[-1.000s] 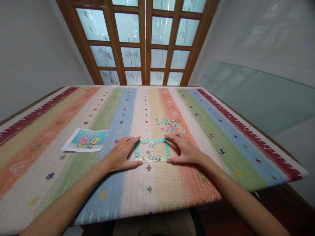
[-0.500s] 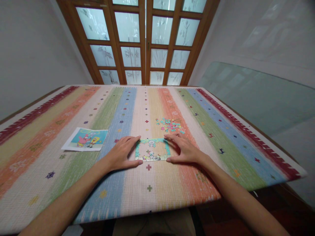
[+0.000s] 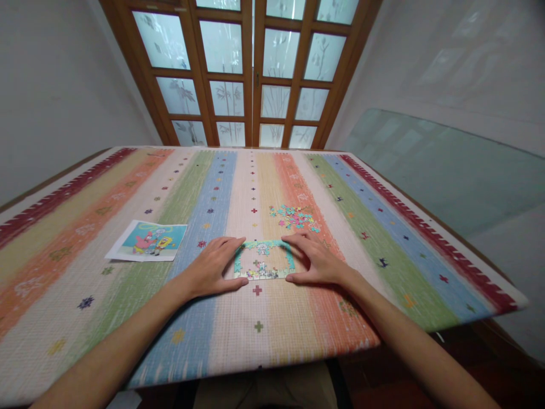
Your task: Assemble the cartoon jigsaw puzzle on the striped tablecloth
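A small, partly assembled jigsaw puzzle (image 3: 263, 260) with a teal border lies on the striped tablecloth (image 3: 213, 193) in front of me. My left hand (image 3: 213, 266) lies flat against the puzzle's left side, fingers stretched out and touching the top left corner. My right hand (image 3: 314, 260) frames the right side, with the fingers along the top right edge and the thumb at the bottom right corner. Neither hand holds anything. A heap of loose puzzle pieces (image 3: 293, 217) sits just beyond the right hand.
A printed cartoon picture (image 3: 148, 241) lies on the cloth to the left. Wooden doors with frosted glass panes (image 3: 251, 68) stand behind the table. A glass sheet (image 3: 447, 165) leans by the wall on the right. The table's near edge is close to my body.
Both hands have stayed at the puzzle's sides. The fingers have drawn in slightly toward the top corners. The view has shifted a little.
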